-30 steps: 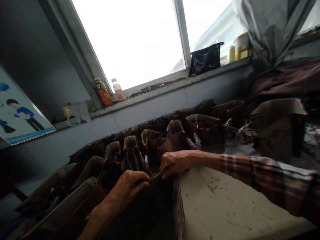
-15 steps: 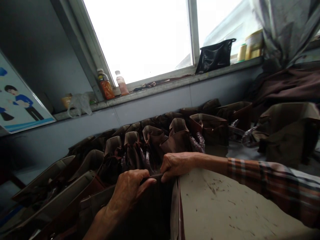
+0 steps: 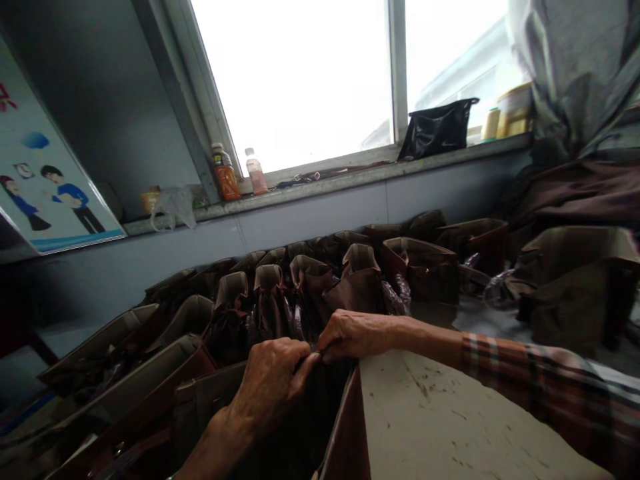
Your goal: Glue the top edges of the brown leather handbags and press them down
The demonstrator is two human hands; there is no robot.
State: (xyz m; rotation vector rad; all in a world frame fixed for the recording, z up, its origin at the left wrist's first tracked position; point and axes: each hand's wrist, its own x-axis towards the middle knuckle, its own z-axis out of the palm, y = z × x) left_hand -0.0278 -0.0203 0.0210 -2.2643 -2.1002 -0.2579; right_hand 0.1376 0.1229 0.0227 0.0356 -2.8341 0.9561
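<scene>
My left hand (image 3: 270,387) and my right hand (image 3: 353,333) meet at the top edge of a dark brown bag (image 3: 305,427) that stands in front of me. Both hands are closed, fingers pinching the bag's rim, fingertips almost touching each other. My right forearm in a plaid sleeve (image 3: 545,390) lies across a pale, stained table top (image 3: 450,427). Behind the hands stand several more open brown bags (image 3: 310,280) in rows.
A window sill (image 3: 350,180) carries two drink bottles (image 3: 227,177), a black pouch (image 3: 437,127) and jars (image 3: 507,113). A poster (image 3: 45,180) leans at the left. Grey cloth (image 3: 580,73) and dark fabric (image 3: 575,193) hang at the right, above larger brown bags (image 3: 575,280).
My two hands have drawn together along the bag's rim until the fingertips nearly touch. The view has shifted a little to the left and down.
</scene>
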